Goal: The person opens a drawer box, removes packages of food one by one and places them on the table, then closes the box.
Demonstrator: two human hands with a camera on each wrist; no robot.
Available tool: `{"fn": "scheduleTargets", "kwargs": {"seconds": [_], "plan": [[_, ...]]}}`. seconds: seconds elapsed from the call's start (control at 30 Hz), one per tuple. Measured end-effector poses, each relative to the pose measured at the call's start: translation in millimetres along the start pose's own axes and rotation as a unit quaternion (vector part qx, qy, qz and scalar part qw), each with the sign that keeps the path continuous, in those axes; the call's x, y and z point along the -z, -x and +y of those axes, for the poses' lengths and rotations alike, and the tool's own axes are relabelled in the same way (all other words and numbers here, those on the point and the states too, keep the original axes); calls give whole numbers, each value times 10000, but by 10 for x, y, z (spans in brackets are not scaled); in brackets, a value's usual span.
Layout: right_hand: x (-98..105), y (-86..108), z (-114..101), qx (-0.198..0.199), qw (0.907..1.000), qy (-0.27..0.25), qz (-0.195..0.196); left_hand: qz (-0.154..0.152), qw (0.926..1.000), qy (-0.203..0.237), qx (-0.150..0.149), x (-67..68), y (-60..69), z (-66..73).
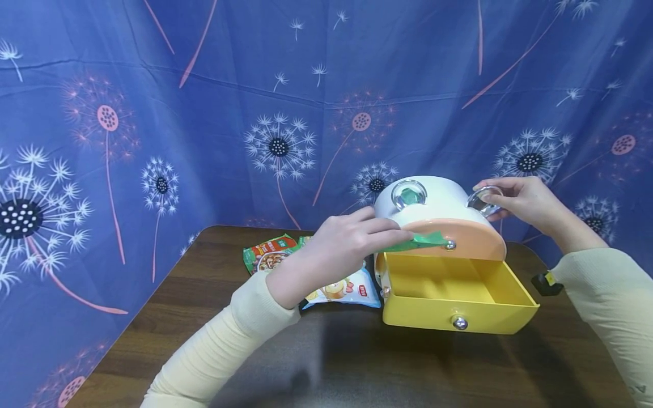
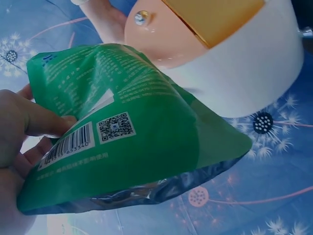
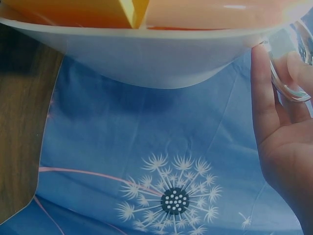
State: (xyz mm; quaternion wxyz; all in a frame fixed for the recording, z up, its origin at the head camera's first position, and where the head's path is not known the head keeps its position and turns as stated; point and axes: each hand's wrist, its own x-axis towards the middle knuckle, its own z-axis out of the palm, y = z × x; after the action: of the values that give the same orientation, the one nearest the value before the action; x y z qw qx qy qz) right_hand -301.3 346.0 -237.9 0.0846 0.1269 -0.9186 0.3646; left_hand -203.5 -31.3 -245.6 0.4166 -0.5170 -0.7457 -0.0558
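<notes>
My left hand [image 1: 352, 235] pinches a green foil pouch [image 2: 142, 142] near one end. Its back, printed with a barcode and a QR code, faces the left wrist camera. In the head view only a narrow green side of the pouch [image 1: 425, 241] shows, in front of a peach drawer front [image 1: 474, 238]. That drawer belongs to a white rounded storage box [image 1: 439, 195] with two chrome rings on top. Below it a yellow drawer [image 1: 461, 311] stands pulled out. My right hand [image 1: 528, 201] grips the right chrome ring [image 3: 288, 90] with thumb and fingers.
Left of the box, a white and blue packet [image 1: 352, 289] and a red and green packet [image 1: 265, 255] lie on the dark wooden table [image 1: 168, 317], partly behind my left arm. A black and yellow item [image 1: 547, 283] is by the right sleeve. A blue dandelion cloth [image 1: 214, 141] hangs behind.
</notes>
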Motion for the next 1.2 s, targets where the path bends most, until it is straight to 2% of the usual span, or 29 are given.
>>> {"fn": "scheduleTargets", "kwargs": {"seconds": [0.13,0.23,0.73,1.2], "plan": [[4,3,-1,8,9999,118,5,252,9997,-41,2,-22,97,-36],[6,7,0,3,9998,188,1,331,9994,-50,-2,-32,165,-60],[-5,20,-7,9,9996,282,32,309,9991,-168,230,-62,513,-160],[-21,2,-2,28,9995,299,17,251,9992,-34,293,-107,825,-226]]}}
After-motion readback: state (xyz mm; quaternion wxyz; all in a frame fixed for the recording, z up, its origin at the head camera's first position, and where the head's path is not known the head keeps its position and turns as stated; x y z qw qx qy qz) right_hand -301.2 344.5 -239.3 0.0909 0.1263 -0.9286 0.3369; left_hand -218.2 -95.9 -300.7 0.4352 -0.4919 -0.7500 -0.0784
